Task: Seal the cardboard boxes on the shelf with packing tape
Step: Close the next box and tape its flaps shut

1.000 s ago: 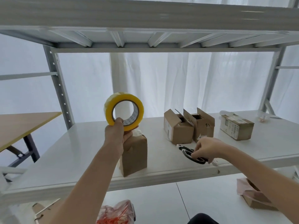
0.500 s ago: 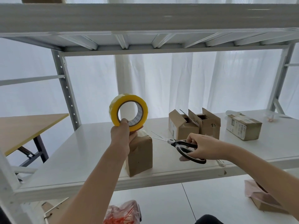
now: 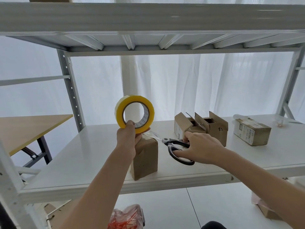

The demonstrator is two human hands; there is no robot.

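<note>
While the yellow tape roll (image 3: 119, 115) is held up in the middle of the frame, it is gripped at its bottom edge by the left hand (image 3: 127, 138), with the fingers curled round the ring. Just under the roll, a small brown box (image 3: 146, 160) is stood upright near the front edge of the white shelf (image 3: 79, 156). A thin clear strip of tape is seen at the top of this box, right below the roll.

To the right of the box, a pair of black and grey scissors (image 3: 175, 143) is held by the right hand (image 3: 203, 147). The handles are gripped by curled fingers, and the shiny blades are pointed left, at the top corner of the box. It cannot be told if the blades are touching the strip.

Behind the right hand, two more brown boxes (image 3: 183, 125) are set side by side with their flaps open. Further right, near the edge of the frame, a closed box with labels (image 3: 251, 132) is laid well apart from them.

At the left edge, a wooden table (image 3: 24, 128) is seen beside the shelf. At the bottom, a see-through bag with red things inside (image 3: 127, 217) is left on the floor.
</note>
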